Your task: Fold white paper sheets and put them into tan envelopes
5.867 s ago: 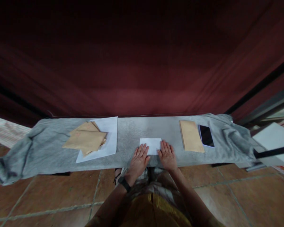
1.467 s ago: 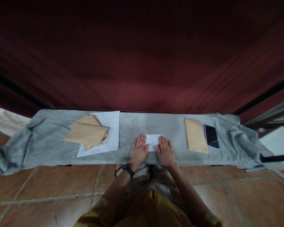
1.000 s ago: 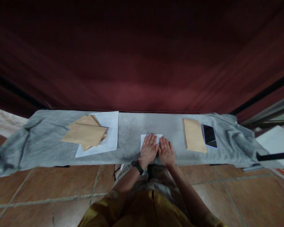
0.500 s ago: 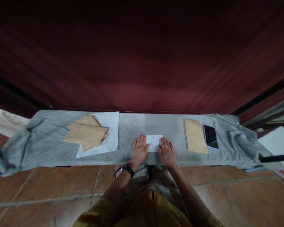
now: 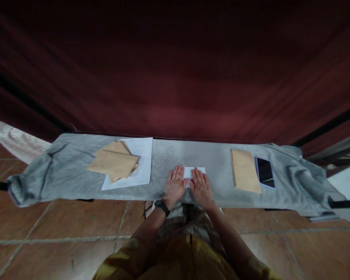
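Observation:
A small white folded-looking sheet of paper (image 5: 188, 172) lies on the grey cloth in front of me, partly covered by both hands. My left hand (image 5: 175, 186) rests flat at the paper's left edge, fingers stretched out and pointing away from me. On the paper itself lies my right hand (image 5: 201, 189), also flat, its fingers extended over the middle and right part. The two thumbs nearly meet above the lower part of the sheet. A dark watch (image 5: 162, 207) sits on my left wrist.
To the left, several brown envelopes (image 5: 113, 163) lie loosely piled on large white paper (image 5: 146, 163). A neat stack of brown envelopes (image 5: 245, 171) and a phone (image 5: 265, 172) lie to the right. Grey cloth (image 5: 166, 151) covers the narrow surface, with a dark red curtain (image 5: 175, 97) behind.
My right hand has slid left onto the white paper, bringing the thumbs close together. The left hand stays at the paper's left side. The whole view has shifted slightly.

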Action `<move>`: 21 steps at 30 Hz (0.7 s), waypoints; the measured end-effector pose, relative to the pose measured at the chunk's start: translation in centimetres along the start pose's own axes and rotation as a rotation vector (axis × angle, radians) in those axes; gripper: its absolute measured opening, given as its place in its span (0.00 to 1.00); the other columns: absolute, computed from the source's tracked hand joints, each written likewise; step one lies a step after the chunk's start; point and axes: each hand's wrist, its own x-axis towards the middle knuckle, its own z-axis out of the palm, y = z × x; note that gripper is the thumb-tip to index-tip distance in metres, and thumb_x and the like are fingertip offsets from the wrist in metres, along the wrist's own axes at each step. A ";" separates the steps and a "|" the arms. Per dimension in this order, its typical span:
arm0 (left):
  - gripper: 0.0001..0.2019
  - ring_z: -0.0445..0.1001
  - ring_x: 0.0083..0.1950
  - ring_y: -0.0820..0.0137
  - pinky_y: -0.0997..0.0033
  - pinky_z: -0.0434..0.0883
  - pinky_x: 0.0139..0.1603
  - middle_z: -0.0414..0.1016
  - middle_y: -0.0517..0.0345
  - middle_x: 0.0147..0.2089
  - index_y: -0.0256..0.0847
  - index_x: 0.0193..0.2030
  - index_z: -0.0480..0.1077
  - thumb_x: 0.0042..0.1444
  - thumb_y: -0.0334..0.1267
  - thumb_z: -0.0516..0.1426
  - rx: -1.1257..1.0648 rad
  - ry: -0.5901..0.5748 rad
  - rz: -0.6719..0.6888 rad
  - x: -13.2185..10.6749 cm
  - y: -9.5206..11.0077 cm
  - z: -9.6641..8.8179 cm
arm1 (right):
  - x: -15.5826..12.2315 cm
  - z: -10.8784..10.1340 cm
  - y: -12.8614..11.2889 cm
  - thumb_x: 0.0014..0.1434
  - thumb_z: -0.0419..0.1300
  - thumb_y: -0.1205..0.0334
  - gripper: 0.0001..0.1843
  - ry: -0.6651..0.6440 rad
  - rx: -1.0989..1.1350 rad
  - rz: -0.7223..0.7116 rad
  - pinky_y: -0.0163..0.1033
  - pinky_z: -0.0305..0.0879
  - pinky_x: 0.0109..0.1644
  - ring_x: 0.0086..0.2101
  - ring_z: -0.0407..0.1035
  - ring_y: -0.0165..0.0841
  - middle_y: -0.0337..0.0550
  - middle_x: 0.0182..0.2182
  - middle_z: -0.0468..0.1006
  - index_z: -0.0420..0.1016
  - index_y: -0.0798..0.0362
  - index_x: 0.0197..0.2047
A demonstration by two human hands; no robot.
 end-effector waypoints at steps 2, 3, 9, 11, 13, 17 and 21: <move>0.30 0.47 0.79 0.60 0.48 0.48 0.77 0.51 0.47 0.77 0.35 0.75 0.52 0.71 0.46 0.42 -0.007 0.013 0.005 0.0 0.0 0.0 | -0.4 0.0 0.6 0.74 0.46 0.55 0.30 0.015 -0.007 0.015 0.53 0.51 0.70 0.69 0.54 0.42 0.57 0.71 0.59 0.54 0.58 0.74; 0.30 0.47 0.79 0.59 0.47 0.48 0.77 0.52 0.47 0.77 0.36 0.75 0.52 0.71 0.46 0.42 -0.010 0.018 0.008 0.0 0.1 -0.1 | -0.5 0.0 0.9 0.74 0.46 0.56 0.30 0.022 -0.009 0.023 0.54 0.51 0.70 0.69 0.54 0.43 0.57 0.71 0.59 0.53 0.58 0.74; 0.30 0.48 0.78 0.57 0.44 0.48 0.77 0.52 0.45 0.77 0.35 0.75 0.53 0.71 0.47 0.42 -0.012 0.014 0.016 0.0 0.3 -0.5 | -1.4 0.3 2.3 0.74 0.43 0.54 0.32 0.053 -0.008 0.056 0.54 0.50 0.70 0.68 0.55 0.44 0.59 0.70 0.60 0.50 0.62 0.75; 0.30 0.49 0.78 0.56 0.44 0.47 0.77 0.52 0.43 0.77 0.34 0.75 0.53 0.71 0.47 0.42 -0.006 0.008 0.017 0.0 0.4 -0.7 | -1.8 0.4 2.6 0.74 0.42 0.53 0.33 0.061 -0.003 0.063 0.54 0.50 0.70 0.68 0.55 0.45 0.59 0.70 0.61 0.48 0.62 0.76; 0.30 0.49 0.78 0.56 0.44 0.46 0.77 0.52 0.42 0.77 0.33 0.75 0.53 0.71 0.47 0.42 -0.003 -0.001 0.017 0.0 0.5 -0.8 | -2.1 0.4 3.0 0.74 0.42 0.52 0.33 0.072 0.002 0.064 0.55 0.50 0.70 0.68 0.55 0.45 0.59 0.70 0.61 0.48 0.61 0.76; 0.30 0.50 0.78 0.56 0.44 0.45 0.77 0.52 0.41 0.77 0.33 0.75 0.53 0.71 0.46 0.43 0.000 -0.020 0.010 0.1 0.7 -0.8 | -2.9 0.2 3.7 0.74 0.42 0.52 0.33 0.105 -0.007 0.076 0.55 0.51 0.70 0.67 0.58 0.45 0.60 0.69 0.64 0.50 0.61 0.75; 0.30 0.50 0.78 0.55 0.44 0.45 0.77 0.51 0.40 0.77 0.32 0.75 0.53 0.72 0.46 0.43 0.010 -0.023 0.007 0.1 0.7 -0.6 | -3.7 -0.1 4.2 0.75 0.42 0.52 0.32 0.123 -0.034 0.093 0.55 0.51 0.70 0.66 0.59 0.46 0.60 0.67 0.66 0.54 0.61 0.74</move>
